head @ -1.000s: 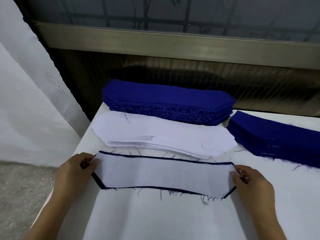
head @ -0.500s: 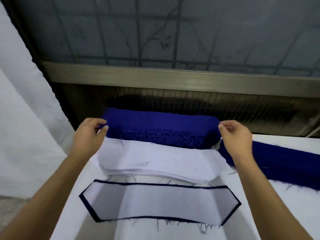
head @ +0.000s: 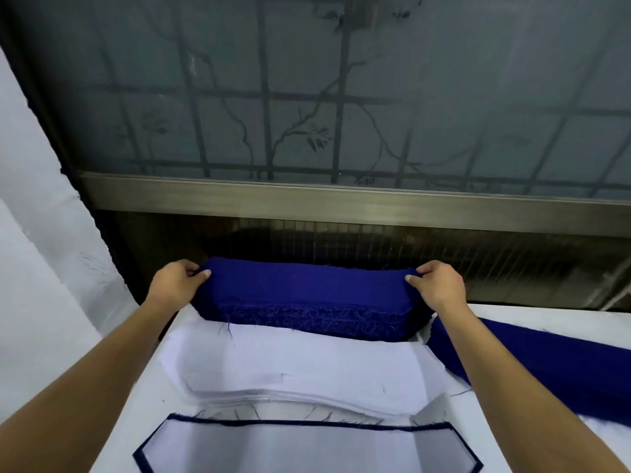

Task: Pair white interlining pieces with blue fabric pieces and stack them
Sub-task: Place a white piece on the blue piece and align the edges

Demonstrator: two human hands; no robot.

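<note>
A thick stack of blue fabric pieces (head: 307,295) lies at the far edge of the table. My left hand (head: 176,285) pinches the top blue piece at its left end, and my right hand (head: 435,283) pinches it at the right end. In front of that stack sits a pile of white interlining pieces (head: 300,363). Nearest me lies one paired piece (head: 307,448), white interlining on blue fabric with a thin blue border showing.
A second stack of blue pieces (head: 532,363) lies at the right, partly behind my right forearm. The white table (head: 116,435) ends at the left. A metal window sill (head: 341,203) and frosted glass stand just behind the stacks.
Both hands left the ends of the paired piece, reached forward to the far blue stack and now pinch its top piece. The view tilted upward.
</note>
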